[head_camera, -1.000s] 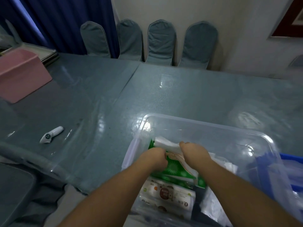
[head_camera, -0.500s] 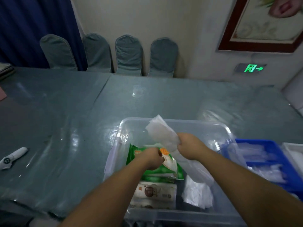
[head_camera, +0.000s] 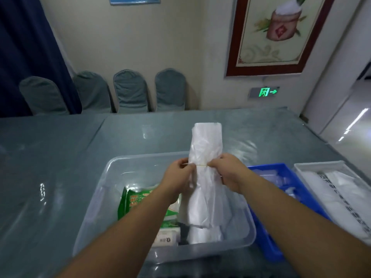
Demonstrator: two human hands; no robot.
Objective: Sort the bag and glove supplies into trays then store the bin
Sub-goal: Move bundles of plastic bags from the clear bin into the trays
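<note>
A bundle of white plastic bags (head_camera: 205, 149) stands upright above the clear plastic bin (head_camera: 96, 199), tied at its middle by a thin yellow rubber band. My left hand (head_camera: 177, 173) pinches the band and the bundle's left side. My right hand (head_camera: 225, 170) grips the bundle's right side at the band. Inside the bin lie a green packet (head_camera: 136, 201), a small white packet (head_camera: 164, 238) and more white bags (head_camera: 204, 233). To the right stand a blue tray (head_camera: 273, 247) with clear plastic items and a white tray (head_camera: 329, 167) with white printed bags.
The bin and trays rest on a grey-green table (head_camera: 50, 157) under a shiny clear cover. Four covered chairs (head_camera: 130, 91) line the far wall beside a dark blue curtain (head_camera: 24, 47). A framed picture (head_camera: 277, 33) and a green exit sign (head_camera: 265, 92) hang on the wall.
Both hands have lifted the white bag bundle out of the bin and turned it upright. My view has tilted up and to the right, so both trays now show.
</note>
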